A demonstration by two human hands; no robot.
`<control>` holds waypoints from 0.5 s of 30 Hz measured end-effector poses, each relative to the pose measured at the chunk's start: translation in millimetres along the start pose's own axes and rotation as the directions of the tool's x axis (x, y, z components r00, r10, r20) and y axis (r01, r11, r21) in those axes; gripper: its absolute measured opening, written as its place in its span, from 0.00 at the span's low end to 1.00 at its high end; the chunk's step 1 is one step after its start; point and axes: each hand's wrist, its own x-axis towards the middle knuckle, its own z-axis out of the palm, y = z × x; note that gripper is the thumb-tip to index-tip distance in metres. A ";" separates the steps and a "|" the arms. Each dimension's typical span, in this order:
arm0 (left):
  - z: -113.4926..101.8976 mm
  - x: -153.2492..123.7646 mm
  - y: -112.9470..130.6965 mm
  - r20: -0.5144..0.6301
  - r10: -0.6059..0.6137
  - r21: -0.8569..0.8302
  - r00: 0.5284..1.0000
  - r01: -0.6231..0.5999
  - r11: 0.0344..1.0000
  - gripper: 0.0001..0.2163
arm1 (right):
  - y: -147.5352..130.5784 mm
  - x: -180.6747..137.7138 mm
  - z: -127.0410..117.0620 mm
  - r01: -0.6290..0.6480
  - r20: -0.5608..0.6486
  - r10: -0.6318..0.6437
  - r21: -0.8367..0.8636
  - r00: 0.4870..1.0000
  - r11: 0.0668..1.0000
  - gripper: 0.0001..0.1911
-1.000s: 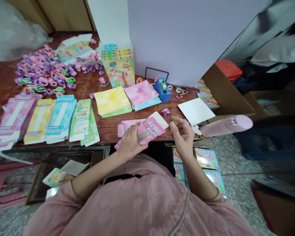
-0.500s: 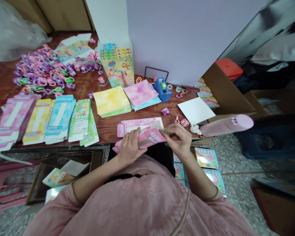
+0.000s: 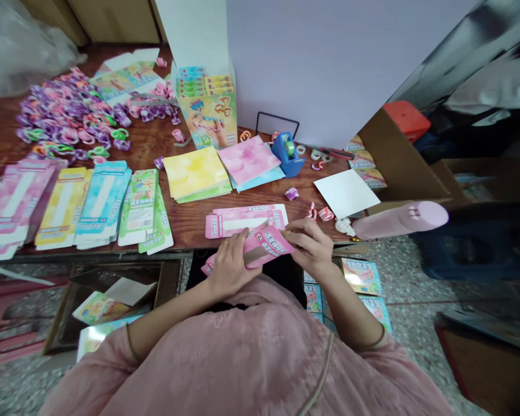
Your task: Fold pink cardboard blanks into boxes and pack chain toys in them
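Note:
Over my lap, at the table's front edge, I hold a pink printed cardboard box [image 3: 266, 247] with a long window in its face. My left hand [image 3: 229, 263] is wrapped round its left part, fingers over the top. At the right end, my right hand [image 3: 311, 245] has its fingers bent together at the box's end flap; the fingertips are partly hidden. Just behind the box, a flat pink box blank [image 3: 238, 221] lies on the table. Pink-and-white plastic links [image 3: 326, 214] lie to the right of it.
Flat box stacks in pink [image 3: 19, 202], yellow [image 3: 65, 202], blue [image 3: 104, 199] and green [image 3: 139, 202] line the left front. Behind them is a heap of plastic links [image 3: 65, 112]. Coloured cards [image 3: 197, 170], a blue tape dispenser [image 3: 288, 153], a white card [image 3: 346, 192] and a pink bottle [image 3: 398, 221] stand around.
My right hand has shifted slightly left, closer in to the box's right end. The left hand keeps its hold. The whole view has tilted slightly.

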 end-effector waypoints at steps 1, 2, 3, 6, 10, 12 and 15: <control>0.4 -0.8 -0.3 -0.006 0.005 -0.001 1.000 -0.005 1.000 0.37 | 1.7 -0.4 -2.2 0.020 0.039 -0.021 0.020 0.999 1.000 0.07; 0.9 -2.0 -1.0 -0.011 0.016 0.000 1.000 -0.016 1.000 0.37 | 3.0 -0.5 -5.1 0.030 0.087 -0.033 0.037 0.996 0.999 0.08; 1.5 -3.4 -2.0 -0.010 0.029 0.003 1.000 -0.029 1.000 0.38 | 3.9 -0.4 -8.5 0.030 0.148 -0.037 0.053 0.988 0.998 0.09; 3.2 -8.0 -4.7 0.038 0.055 0.011 0.998 -0.056 0.998 0.37 | 4.9 1.4 -18.9 0.015 0.329 -0.042 0.082 0.943 0.996 0.10; 5.9 -12.4 -4.8 0.075 0.054 -0.009 0.996 -0.054 0.999 0.39 | 6.0 3.7 -25.5 0.037 0.402 -0.071 0.092 0.913 0.995 0.11; 7.4 -13.3 -3.8 0.061 0.067 -0.038 0.996 -0.065 0.997 0.41 | 7.5 4.1 -24.9 0.038 0.405 -0.081 0.114 0.911 0.993 0.12; 9.3 -13.7 -3.2 0.074 0.033 -0.088 0.997 -0.026 0.996 0.41 | 9.9 3.9 -22.2 0.002 0.421 -0.070 0.160 0.904 0.987 0.14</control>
